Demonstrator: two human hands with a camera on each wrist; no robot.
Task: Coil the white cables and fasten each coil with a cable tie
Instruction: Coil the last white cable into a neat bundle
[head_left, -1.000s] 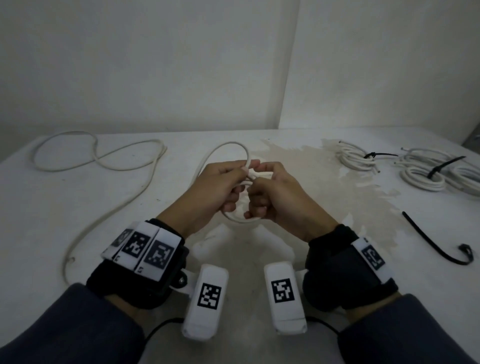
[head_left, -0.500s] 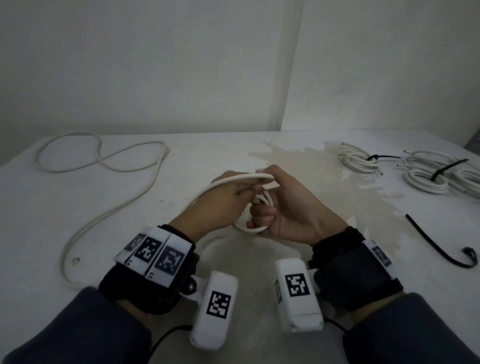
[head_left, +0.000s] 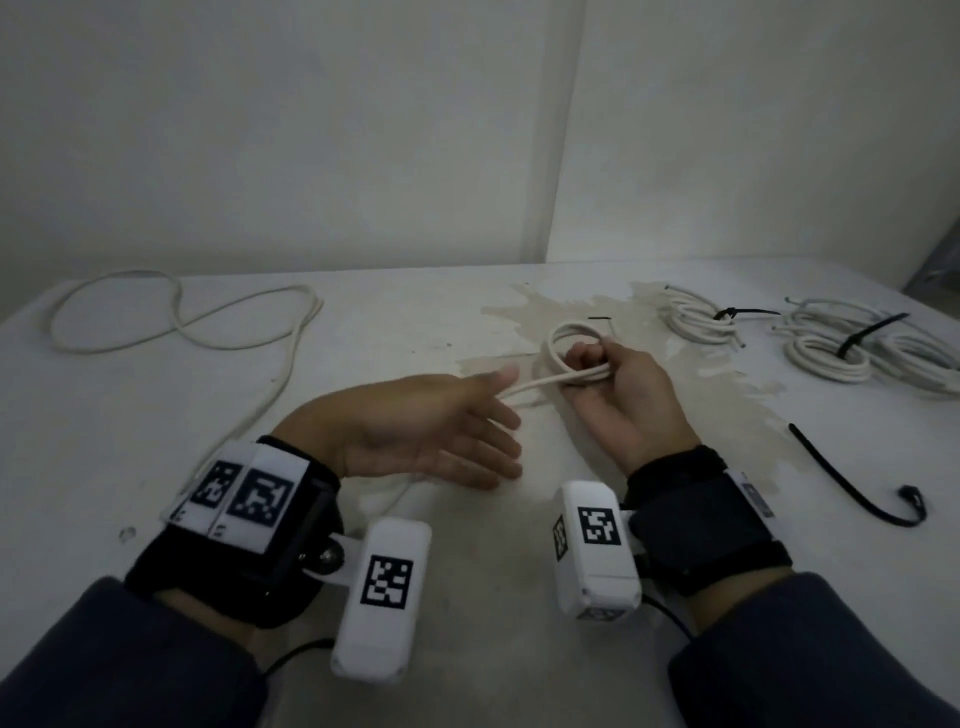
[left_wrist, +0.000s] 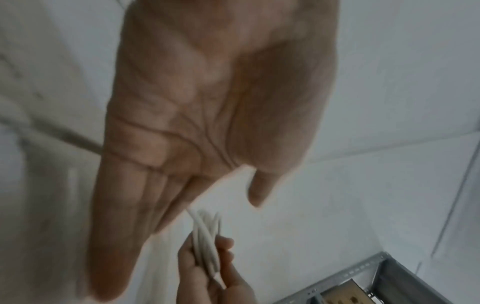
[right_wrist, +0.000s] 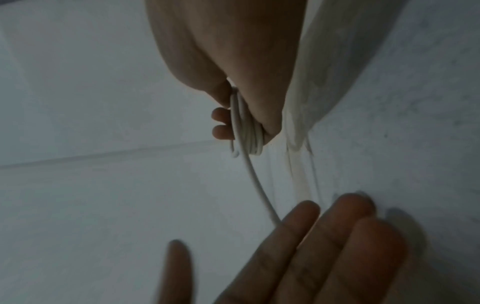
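Note:
My right hand (head_left: 597, 376) grips a small coil of white cable (head_left: 558, 338) over the stained middle of the table, thumb pressed across the turns. In the right wrist view the coil (right_wrist: 246, 127) is pinched between thumb and fingers. From it one strand runs left to my left hand (head_left: 498, 415), which is open with straight fingers and the palm turned towards the right hand. The strand passes between its thumb and forefinger (left_wrist: 207, 195). The rest of the cable (head_left: 182, 322) lies in loose loops at the far left.
Two tied white coils (head_left: 696, 317) (head_left: 852, 348) lie at the far right, each with a black tie. A loose black cable tie (head_left: 841, 483) lies on the table (head_left: 395, 332) to the right of my right wrist. Walls close the back.
The hands have drawn apart. My left hand let go of the coil and opened flat, moving left and nearer; my right hand carried the coil right and farther away.

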